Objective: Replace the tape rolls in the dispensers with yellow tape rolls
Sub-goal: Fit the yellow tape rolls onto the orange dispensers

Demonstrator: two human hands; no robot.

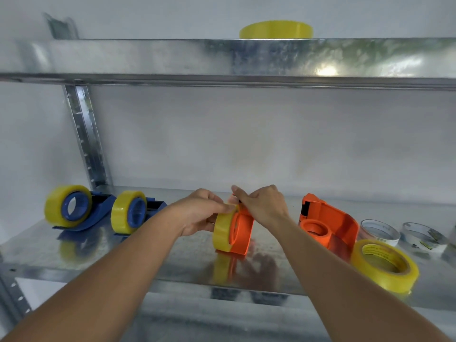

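Note:
An orange dispenser (pixel 243 234) stands on the metal shelf (pixel 172 265) at the centre, with a yellow tape roll (pixel 221 234) on its hub. My left hand (pixel 202 212) grips the roll from the left, thumb on its top. My right hand (pixel 261 206) pinches the dispenser's top end. A second orange dispenser (pixel 328 224) with a bare hub stands to the right. A loose yellow roll (pixel 385 265) lies flat before it. Two blue dispensers (pixel 98 206) (pixel 154 206) at the left carry yellow rolls (pixel 61 206) (pixel 123 211).
Two clear tape rolls (pixel 380 230) (pixel 424 236) lie at the far right of the shelf. Another yellow roll (pixel 276 29) lies on the upper shelf (pixel 222 60). A perforated metal upright (pixel 85 137) rises at the left, with a white wall behind.

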